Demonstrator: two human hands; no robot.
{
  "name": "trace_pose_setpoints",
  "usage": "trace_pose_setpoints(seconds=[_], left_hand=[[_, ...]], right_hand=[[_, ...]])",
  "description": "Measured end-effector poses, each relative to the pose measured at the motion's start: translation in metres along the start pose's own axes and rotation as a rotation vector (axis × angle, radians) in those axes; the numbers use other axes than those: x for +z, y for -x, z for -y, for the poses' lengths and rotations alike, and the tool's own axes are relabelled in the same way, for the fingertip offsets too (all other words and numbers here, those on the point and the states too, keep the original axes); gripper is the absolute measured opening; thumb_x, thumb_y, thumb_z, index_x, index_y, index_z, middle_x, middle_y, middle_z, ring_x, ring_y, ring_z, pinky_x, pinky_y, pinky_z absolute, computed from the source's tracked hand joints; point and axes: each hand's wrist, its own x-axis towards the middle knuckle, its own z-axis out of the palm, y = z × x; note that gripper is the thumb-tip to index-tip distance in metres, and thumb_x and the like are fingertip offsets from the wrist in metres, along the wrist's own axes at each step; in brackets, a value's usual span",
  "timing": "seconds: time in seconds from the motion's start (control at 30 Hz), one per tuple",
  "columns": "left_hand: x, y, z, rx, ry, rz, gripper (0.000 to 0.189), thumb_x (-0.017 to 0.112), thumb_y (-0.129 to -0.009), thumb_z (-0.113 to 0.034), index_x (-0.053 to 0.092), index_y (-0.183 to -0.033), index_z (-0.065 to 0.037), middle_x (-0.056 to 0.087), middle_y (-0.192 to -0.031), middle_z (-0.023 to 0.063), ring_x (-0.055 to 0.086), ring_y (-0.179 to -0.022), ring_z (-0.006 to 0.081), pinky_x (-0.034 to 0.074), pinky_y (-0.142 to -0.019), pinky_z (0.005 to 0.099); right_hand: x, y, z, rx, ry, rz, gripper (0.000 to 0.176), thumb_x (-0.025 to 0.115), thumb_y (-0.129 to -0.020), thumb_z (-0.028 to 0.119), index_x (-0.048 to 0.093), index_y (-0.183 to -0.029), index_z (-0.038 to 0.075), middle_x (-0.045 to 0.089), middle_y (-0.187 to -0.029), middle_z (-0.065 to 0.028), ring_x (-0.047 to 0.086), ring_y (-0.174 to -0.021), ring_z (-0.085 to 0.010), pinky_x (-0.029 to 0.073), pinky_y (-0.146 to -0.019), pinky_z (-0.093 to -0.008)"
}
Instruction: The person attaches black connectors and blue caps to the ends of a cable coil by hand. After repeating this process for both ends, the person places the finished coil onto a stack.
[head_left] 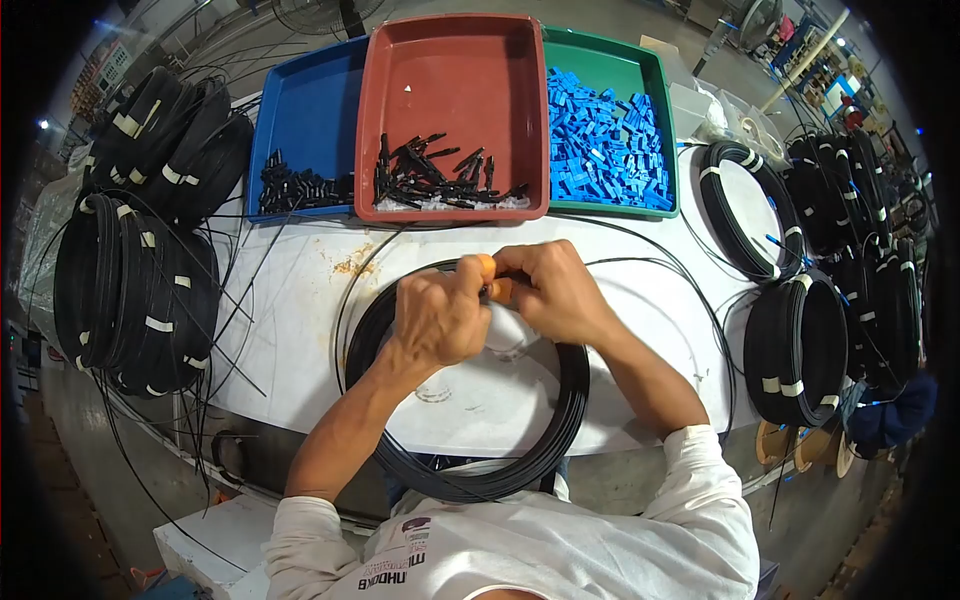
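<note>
My left hand (440,315) and my right hand (553,290) meet over the far rim of a black cable coil (560,420) that lies on the white table (300,330). Both hands pinch a small part at the cable's end between the fingertips. Orange finger cots (488,268) cover fingertips on both hands. The part itself is mostly hidden by the fingers. The coil's near side hangs over the table's front edge towards my lap.
Three trays stand at the back: a blue tray (310,110) with black parts, a red tray (450,80) with black connectors, a green tray (600,65) with blue pieces. Taped black coils are stacked at the left (130,290) and the right (800,350).
</note>
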Motion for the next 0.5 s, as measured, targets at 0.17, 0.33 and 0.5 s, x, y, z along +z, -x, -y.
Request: trace_pose_setpoints(seconds=[0.17,0.33,0.5], left_hand=[[0.007,0.000,0.014,-0.368,0.454,0.054,0.030,0.048,-0.078,-0.002,0.040,-0.106,-0.005,0.053,-0.052,0.0108,0.057,-0.046,0.0298,0.042,-0.047,0.0387],[0.002,-0.003,0.012,-0.369,0.597,0.079,0.031,0.043,-0.079,0.000,0.037,-0.109,-0.004,0.055,-0.058,0.0133,0.055,-0.046,0.0289,0.044,-0.051,0.0387],[-0.004,-0.002,-0.006,0.032,-0.090,0.086,0.022,0.058,-0.074,-0.006,0.052,-0.095,-0.005,0.061,-0.061,0.0114,0.059,-0.046,0.0315,0.047,-0.047,0.0437]], right_hand=[[-0.001,0.000,-0.007,-0.106,-0.124,0.002,0.025,0.078,-0.072,0.004,0.070,-0.096,-0.002,0.072,-0.086,-0.0185,0.070,-0.071,-0.0323,0.053,-0.065,-0.0387],[0.013,-0.001,-0.015,-0.518,0.232,-0.238,0.025,0.071,-0.064,-0.005,0.071,-0.088,0.003,0.066,-0.070,-0.0092,0.062,-0.065,-0.0308,0.049,-0.060,-0.0419],[0.002,0.001,-0.006,0.023,-0.099,0.029,0.016,0.072,-0.072,-0.001,0.071,-0.087,-0.001,0.068,-0.071,-0.0109,0.066,-0.066,-0.0249,0.050,-0.061,-0.0380]])
